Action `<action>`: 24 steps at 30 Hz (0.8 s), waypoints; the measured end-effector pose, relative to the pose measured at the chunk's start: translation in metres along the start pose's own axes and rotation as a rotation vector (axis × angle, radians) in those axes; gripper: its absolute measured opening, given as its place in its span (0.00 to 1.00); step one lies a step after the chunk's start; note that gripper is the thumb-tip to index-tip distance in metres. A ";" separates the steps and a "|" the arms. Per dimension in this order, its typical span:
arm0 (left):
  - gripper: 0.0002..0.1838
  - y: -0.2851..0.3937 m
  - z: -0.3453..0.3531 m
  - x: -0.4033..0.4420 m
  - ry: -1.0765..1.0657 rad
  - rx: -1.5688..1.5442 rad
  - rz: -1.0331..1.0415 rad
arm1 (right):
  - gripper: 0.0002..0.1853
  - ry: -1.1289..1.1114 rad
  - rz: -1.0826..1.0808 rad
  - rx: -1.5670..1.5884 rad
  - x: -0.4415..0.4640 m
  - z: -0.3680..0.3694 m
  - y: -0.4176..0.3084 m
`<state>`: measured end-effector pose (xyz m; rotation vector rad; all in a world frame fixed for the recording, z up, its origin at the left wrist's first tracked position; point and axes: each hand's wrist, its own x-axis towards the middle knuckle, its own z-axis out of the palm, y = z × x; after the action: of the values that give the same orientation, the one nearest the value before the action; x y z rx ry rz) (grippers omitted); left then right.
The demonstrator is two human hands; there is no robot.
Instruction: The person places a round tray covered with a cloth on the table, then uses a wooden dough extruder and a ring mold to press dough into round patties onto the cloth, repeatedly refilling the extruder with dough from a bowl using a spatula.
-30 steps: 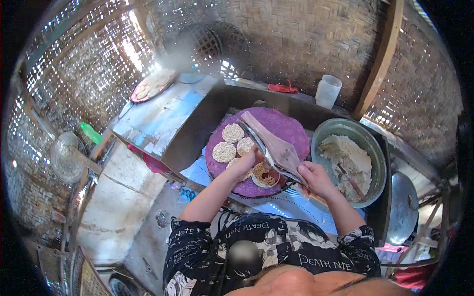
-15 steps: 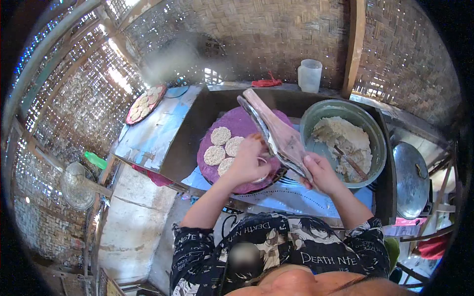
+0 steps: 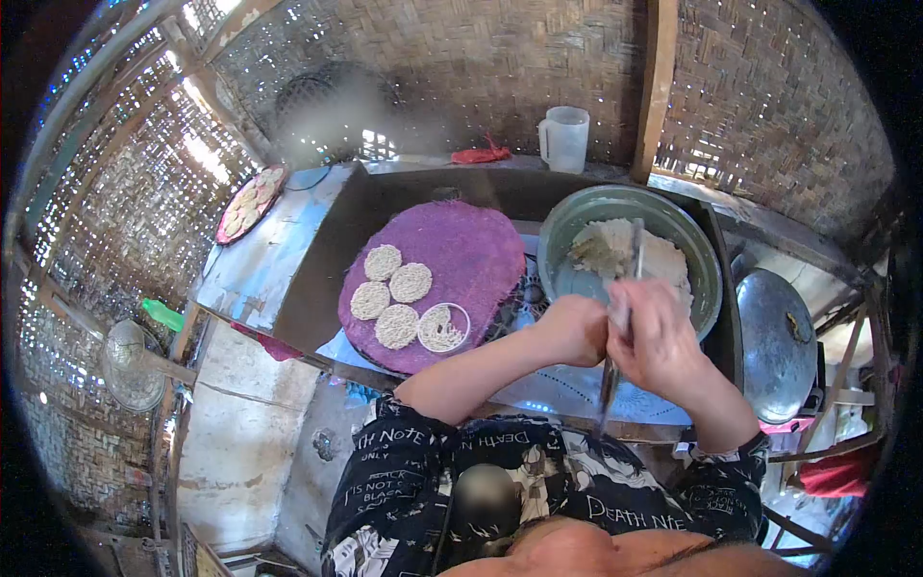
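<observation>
My right hand (image 3: pixel 659 332) is wrapped round a two-part wooden press (image 3: pixel 608 389), now turned nearly edge-on. Against the press from the other side is my left hand (image 3: pixel 577 330), closed, with its fingertips largely hidden. Both hands are over the front edge of a green basin (image 3: pixel 555 240) that holds pale dough (image 3: pixel 663 255). To the left, a round tray covered in purple cloth (image 3: pixel 452 245) carries several flat discs of pressed noodle-like strands (image 3: pixel 411 283). A white ring (image 3: pixel 467 322) lies on the cloth around a partly filled patch of strands (image 3: pixel 442 332).
A dark shallow box (image 3: pixel 327 240) surrounds tray and basin. Another tray of discs (image 3: pixel 252 204) stands on the left ledge. A plastic jug (image 3: pixel 567 139) and a red bag (image 3: pixel 481 154) sit behind. On the right is a big metal lid (image 3: pixel 777 337).
My left hand has left the ring on the tray and moved right to the press. The press has turned from its broad side to edge-on. The view has shifted slightly.
</observation>
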<state>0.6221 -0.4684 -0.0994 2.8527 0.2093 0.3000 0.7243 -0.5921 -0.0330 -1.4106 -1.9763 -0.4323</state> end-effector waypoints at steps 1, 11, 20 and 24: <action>0.06 0.005 -0.006 0.000 -0.046 0.084 0.016 | 0.23 -0.071 0.028 0.108 -0.009 -0.003 0.004; 0.17 -0.040 -0.012 0.011 0.137 -0.112 -0.063 | 0.22 0.267 0.817 0.674 -0.037 -0.083 0.092; 0.19 -0.053 0.012 0.056 0.679 -1.503 0.259 | 0.12 0.870 0.772 1.404 -0.040 0.039 0.115; 0.14 -0.062 -0.008 0.051 0.974 -1.170 0.293 | 0.24 -0.339 0.744 0.615 -0.070 0.088 0.157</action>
<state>0.6627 -0.3988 -0.0992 1.4012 -0.1758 1.3200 0.8556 -0.5312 -0.1614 -1.7052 -1.4522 0.7234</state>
